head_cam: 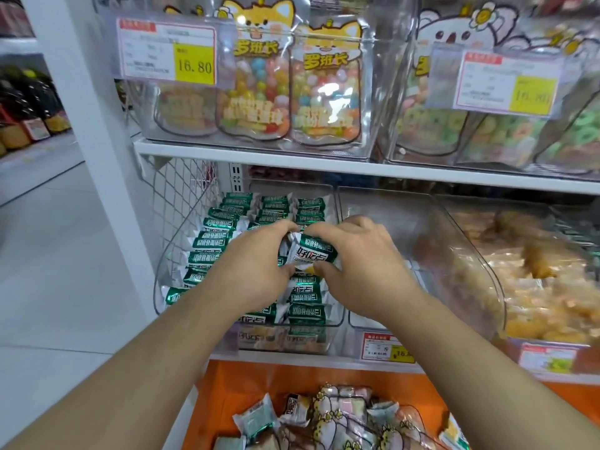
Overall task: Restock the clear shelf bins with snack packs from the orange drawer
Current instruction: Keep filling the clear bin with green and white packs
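Both hands hold one green-and-white snack pack point(311, 254) over the clear shelf bin point(246, 323) on the middle shelf. My left hand point(259, 254) pinches its left end, and my right hand point(360, 254) grips its right side with curled fingers. The bin is packed with rows of the same green-and-white packs point(224, 228). Below, the orange drawer point(240, 384) stands pulled out with several mixed snack packs point(324, 420) lying in it.
A clear bin point(393, 222) to the right looks nearly bare, and the one beyond it holds yellowish snack bags point(535, 280). The upper shelf carries clear bins of candy pouches point(256, 76) with price tags point(167, 51). White wire mesh point(181, 196) closes the shelf's left side.
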`<state>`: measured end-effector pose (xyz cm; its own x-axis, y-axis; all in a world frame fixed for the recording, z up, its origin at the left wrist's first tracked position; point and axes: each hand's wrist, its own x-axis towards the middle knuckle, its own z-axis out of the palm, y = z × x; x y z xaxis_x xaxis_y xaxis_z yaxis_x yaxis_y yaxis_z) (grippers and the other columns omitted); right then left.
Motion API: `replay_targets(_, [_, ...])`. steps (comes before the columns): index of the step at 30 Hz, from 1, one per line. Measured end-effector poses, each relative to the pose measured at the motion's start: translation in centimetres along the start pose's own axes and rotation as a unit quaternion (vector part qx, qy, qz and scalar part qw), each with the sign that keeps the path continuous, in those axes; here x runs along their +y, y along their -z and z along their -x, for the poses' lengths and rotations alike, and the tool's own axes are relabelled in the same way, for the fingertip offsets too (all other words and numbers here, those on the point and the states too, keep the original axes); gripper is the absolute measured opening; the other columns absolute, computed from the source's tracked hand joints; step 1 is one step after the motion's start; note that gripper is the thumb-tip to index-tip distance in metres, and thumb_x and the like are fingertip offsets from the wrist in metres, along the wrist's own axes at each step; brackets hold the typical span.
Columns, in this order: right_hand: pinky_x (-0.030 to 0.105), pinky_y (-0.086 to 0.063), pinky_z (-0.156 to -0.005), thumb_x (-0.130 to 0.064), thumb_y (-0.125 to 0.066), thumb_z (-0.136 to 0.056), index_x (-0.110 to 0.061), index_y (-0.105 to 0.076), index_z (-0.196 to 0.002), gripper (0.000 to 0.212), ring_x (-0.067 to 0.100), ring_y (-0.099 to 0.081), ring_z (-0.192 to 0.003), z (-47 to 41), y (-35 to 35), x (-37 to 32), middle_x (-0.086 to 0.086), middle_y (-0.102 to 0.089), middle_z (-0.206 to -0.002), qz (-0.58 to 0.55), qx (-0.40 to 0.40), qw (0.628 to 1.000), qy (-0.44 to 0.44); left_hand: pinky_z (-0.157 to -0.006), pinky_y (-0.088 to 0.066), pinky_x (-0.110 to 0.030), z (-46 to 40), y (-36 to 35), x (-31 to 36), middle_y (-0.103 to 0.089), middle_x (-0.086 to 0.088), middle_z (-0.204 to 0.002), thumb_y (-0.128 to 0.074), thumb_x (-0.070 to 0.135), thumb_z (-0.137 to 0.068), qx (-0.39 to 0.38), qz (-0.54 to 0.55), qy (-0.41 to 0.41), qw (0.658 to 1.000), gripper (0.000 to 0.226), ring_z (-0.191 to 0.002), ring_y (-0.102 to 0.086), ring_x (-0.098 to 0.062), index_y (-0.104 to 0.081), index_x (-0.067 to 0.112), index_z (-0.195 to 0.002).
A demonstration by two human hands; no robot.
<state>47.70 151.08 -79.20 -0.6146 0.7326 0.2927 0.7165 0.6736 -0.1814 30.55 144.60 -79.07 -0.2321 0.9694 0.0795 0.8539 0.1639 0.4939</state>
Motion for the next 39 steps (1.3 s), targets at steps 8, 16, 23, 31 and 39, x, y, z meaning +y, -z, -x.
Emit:
replay_targets(8, [0.038, -0.027, -0.112, -0.039, -0.065, -0.1, -0.044, -0.049, -0.147, 0.049, 0.024, -0.04, -0.131, -0.2, 0.6, 0.1, -0.008, -0.067, -0.124, 0.024, 0.004, 1.0, 0.005, -0.107, -0.051, -0.042, -0.2, 0.0, -1.3, -0.059, 0.017, -0.14, -0.071, 0.014, -0.093, 0.006, -0.003, 0.003, 1.0, 0.054, -0.126, -0.058, -0.018, -0.054, 0.04, -0.138])
replay_targets(16, [0.04, -0.031, -0.109, -0.038, -0.064, -0.099, -0.042, -0.049, -0.146, 0.05, 0.026, -0.041, -0.127, -0.3, 0.6, -0.3, -0.006, -0.065, -0.132, 0.064, -0.001, 0.998, 0.02, -0.106, -0.049, -0.046, -0.3, 0.2, -1.5, -0.052, 0.017, -0.114, -0.072, 0.013, -0.087, 0.019, 0.013, 0.009, 1.0, 0.048, -0.113, -0.057, -0.017, -0.063, 0.04, -0.126])
replay_targets(23, [0.039, -0.029, -0.109, -0.038, -0.073, -0.093, -0.045, -0.053, -0.144, 0.055, 0.026, -0.036, -0.131, -0.3, -0.9, -0.2, -0.01, -0.065, -0.131, 0.061, -0.004, 0.998, 0.006, -0.113, -0.043, -0.05, 0.0, 0.7, -1.5, -0.043, 0.021, -0.149, -0.071, 0.033, -0.089, -0.015, 0.051, -0.009, 0.999, 0.055, -0.134, -0.048, -0.015, -0.052, 0.048, -0.138])
replay_targets(31, [0.036, -0.03, -0.113, -0.031, -0.078, -0.089, -0.036, -0.054, -0.145, 0.062, 0.02, -0.03, -0.138, -0.4, -1.2, 0.1, -0.012, -0.057, -0.143, 0.0, 0.0, 1.0, -0.029, -0.108, -0.045, -0.047, -0.3, -1.0, -2.0, -0.06, 0.023, -0.117, -0.076, 0.044, -0.091, 0.067, -0.008, -0.077, 0.995, 0.036, -0.107, -0.056, -0.008, -0.067, 0.037, -0.125])
replay_targets(39, [0.032, -0.044, -0.101, -0.024, -0.078, -0.089, -0.03, -0.078, -0.11, 0.021, 0.017, -0.044, -0.125, 0.2, -1.8, 0.6, -0.012, -0.067, -0.12, -0.027, 0.064, 0.997, -0.018, -0.112, -0.039, -0.041, -0.5, -1.5, -0.5, -0.059, 0.013, -0.131, -0.075, 0.037, -0.091, 0.088, -0.099, -0.066, 0.989, 0.038, -0.121, -0.052, -0.016, -0.066, 0.032, -0.128])
